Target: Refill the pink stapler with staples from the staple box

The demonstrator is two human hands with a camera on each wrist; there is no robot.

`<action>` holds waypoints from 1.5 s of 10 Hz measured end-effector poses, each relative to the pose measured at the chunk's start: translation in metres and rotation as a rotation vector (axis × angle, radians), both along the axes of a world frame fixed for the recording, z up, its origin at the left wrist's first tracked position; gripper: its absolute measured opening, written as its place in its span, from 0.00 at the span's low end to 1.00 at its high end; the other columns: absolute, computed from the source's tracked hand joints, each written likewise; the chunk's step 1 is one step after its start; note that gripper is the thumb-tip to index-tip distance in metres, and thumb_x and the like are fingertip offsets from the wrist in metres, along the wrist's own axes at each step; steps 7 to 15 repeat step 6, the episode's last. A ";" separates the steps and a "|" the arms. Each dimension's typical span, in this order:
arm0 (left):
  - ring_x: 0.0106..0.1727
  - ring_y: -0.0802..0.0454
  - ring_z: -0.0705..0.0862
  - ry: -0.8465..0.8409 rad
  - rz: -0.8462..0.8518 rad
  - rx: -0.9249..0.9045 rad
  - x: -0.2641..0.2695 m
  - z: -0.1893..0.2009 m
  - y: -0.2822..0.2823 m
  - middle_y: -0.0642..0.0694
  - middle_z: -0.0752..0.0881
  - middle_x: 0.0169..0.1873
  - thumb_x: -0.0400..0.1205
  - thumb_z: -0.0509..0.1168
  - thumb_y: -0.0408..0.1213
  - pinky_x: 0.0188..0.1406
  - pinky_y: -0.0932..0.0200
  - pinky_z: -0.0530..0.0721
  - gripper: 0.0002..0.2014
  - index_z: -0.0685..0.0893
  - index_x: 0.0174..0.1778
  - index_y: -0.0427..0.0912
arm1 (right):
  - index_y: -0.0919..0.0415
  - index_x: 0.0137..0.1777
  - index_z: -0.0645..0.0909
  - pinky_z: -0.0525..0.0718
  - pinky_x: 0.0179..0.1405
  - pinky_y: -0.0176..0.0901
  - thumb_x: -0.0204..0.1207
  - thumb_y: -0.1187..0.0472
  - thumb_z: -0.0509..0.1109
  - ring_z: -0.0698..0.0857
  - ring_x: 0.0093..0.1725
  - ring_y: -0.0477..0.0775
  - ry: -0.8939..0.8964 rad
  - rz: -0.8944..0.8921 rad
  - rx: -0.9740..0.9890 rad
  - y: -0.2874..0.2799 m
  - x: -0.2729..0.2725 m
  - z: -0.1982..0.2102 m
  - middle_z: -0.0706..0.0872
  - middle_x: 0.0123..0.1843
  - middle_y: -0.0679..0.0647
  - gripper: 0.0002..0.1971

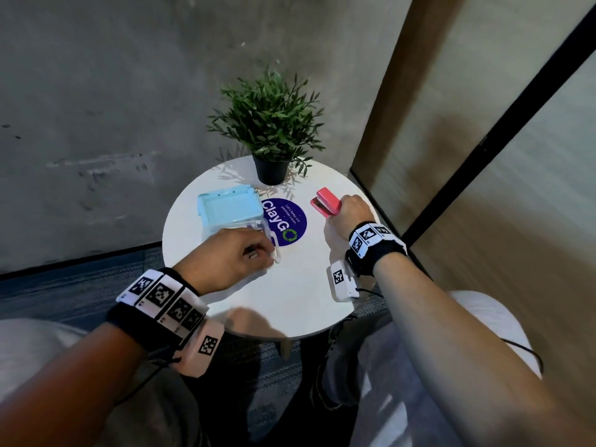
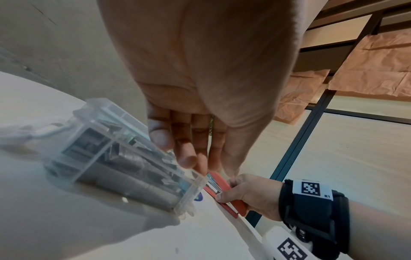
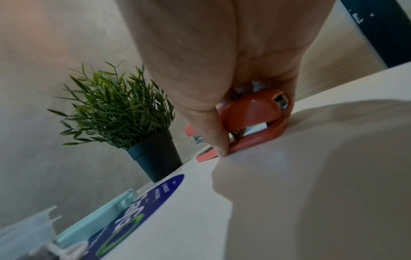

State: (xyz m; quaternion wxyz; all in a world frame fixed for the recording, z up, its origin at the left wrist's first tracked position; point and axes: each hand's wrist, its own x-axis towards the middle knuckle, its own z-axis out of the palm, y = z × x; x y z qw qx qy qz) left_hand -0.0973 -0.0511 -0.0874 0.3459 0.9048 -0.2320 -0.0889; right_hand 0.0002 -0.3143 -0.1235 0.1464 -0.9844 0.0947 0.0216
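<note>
The pink stapler (image 1: 326, 202) lies at the right side of the round white table (image 1: 300, 295). My right hand (image 1: 346, 212) grips its rear end, thumb (image 3: 219, 140) on one side, and its top arm stands a little raised off the base (image 3: 251, 112). The clear staple box (image 1: 230, 214) with a light blue lid sits at the left, and several grey staple strips show through its wall (image 2: 124, 161). My left hand (image 1: 263, 253) is at the box's near end, with fingers (image 2: 186, 158) and thumb closed on it by the white latch (image 1: 275, 251). Whether that hand also pinches a strip is hidden.
A potted green plant (image 1: 271, 124) in a black pot stands at the table's far edge. A round blue sticker (image 1: 285, 221) lies between box and stapler. A concrete wall rises at the left and a black-framed panel (image 1: 483, 146) at the right. My knees are under the near edge.
</note>
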 end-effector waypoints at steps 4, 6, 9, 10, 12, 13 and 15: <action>0.44 0.64 0.84 0.018 0.016 0.025 -0.001 0.004 0.000 0.59 0.89 0.44 0.79 0.73 0.46 0.44 0.65 0.79 0.07 0.89 0.50 0.52 | 0.66 0.58 0.83 0.81 0.56 0.53 0.74 0.59 0.72 0.84 0.57 0.68 0.032 0.022 0.018 -0.006 0.001 0.003 0.86 0.59 0.66 0.15; 0.43 0.60 0.83 -0.013 -0.007 0.083 -0.002 0.015 -0.005 0.58 0.88 0.44 0.80 0.71 0.48 0.45 0.59 0.81 0.07 0.88 0.50 0.51 | 0.64 0.68 0.77 0.82 0.60 0.54 0.72 0.52 0.74 0.82 0.62 0.68 0.066 -0.011 0.093 -0.003 0.000 0.014 0.82 0.65 0.66 0.27; 0.43 0.60 0.83 -0.013 -0.007 0.083 -0.002 0.015 -0.005 0.58 0.88 0.44 0.80 0.71 0.48 0.45 0.59 0.81 0.07 0.88 0.50 0.51 | 0.64 0.68 0.77 0.82 0.60 0.54 0.72 0.52 0.74 0.82 0.62 0.68 0.066 -0.011 0.093 -0.003 0.000 0.014 0.82 0.65 0.66 0.27; 0.43 0.60 0.83 -0.013 -0.007 0.083 -0.002 0.015 -0.005 0.58 0.88 0.44 0.80 0.71 0.48 0.45 0.59 0.81 0.07 0.88 0.50 0.51 | 0.64 0.68 0.77 0.82 0.60 0.54 0.72 0.52 0.74 0.82 0.62 0.68 0.066 -0.011 0.093 -0.003 0.000 0.014 0.82 0.65 0.66 0.27; 0.43 0.60 0.83 -0.013 -0.007 0.083 -0.002 0.015 -0.005 0.58 0.88 0.44 0.80 0.71 0.48 0.45 0.59 0.81 0.07 0.88 0.50 0.51 | 0.64 0.68 0.77 0.82 0.60 0.54 0.72 0.52 0.74 0.82 0.62 0.68 0.066 -0.011 0.093 -0.003 0.000 0.014 0.82 0.65 0.66 0.27; 0.43 0.60 0.83 -0.013 -0.007 0.083 -0.002 0.015 -0.005 0.58 0.88 0.44 0.80 0.71 0.48 0.45 0.59 0.81 0.07 0.88 0.50 0.51 | 0.64 0.68 0.77 0.82 0.60 0.54 0.72 0.52 0.74 0.82 0.62 0.68 0.066 -0.011 0.093 -0.003 0.000 0.014 0.82 0.65 0.66 0.27; 0.43 0.60 0.83 -0.013 -0.007 0.083 -0.002 0.015 -0.005 0.58 0.88 0.44 0.80 0.71 0.48 0.45 0.59 0.81 0.07 0.88 0.50 0.51 | 0.64 0.68 0.77 0.82 0.60 0.54 0.72 0.52 0.74 0.82 0.62 0.68 0.066 -0.011 0.093 -0.003 0.000 0.014 0.82 0.65 0.66 0.27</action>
